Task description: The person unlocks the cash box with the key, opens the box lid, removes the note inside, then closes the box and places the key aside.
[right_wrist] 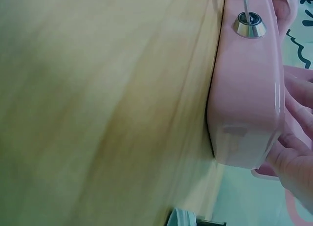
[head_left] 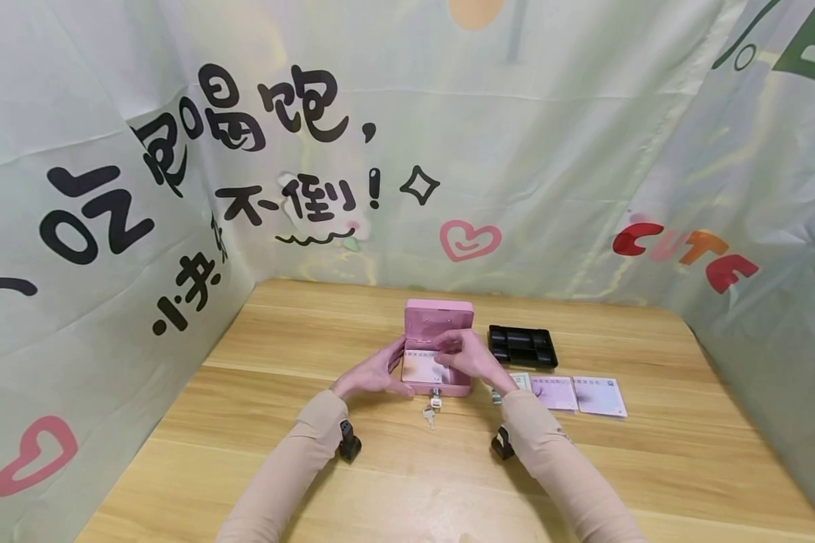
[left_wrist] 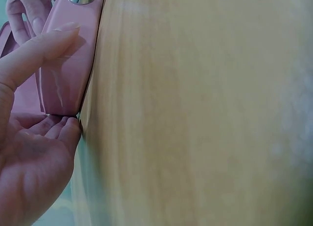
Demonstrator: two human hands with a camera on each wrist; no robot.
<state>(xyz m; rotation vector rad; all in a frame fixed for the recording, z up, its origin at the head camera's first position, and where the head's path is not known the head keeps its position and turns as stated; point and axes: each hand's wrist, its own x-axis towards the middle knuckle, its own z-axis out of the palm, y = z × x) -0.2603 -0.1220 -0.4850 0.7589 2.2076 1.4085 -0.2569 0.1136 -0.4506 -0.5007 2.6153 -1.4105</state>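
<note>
A pink cash box (head_left: 438,332) stands open in the middle of the wooden table (head_left: 258,407), its lid upright at the back. My left hand (head_left: 379,373) rests against the box's left front corner (left_wrist: 63,84), thumb straight along the front wall and fingers by the side. My right hand (head_left: 463,357) reaches over the box's right side with fingers curled on the right end of a pale pink banknote (head_left: 419,367) lying inside. A key sits in the front lock (right_wrist: 249,26), and more keys (head_left: 429,413) hang onto the table.
A black coin tray (head_left: 521,346) lies right of the box. Three banknotes (head_left: 570,394) lie in a row in front of that tray. Printed cloth (head_left: 109,226) walls the table on the left, back and right.
</note>
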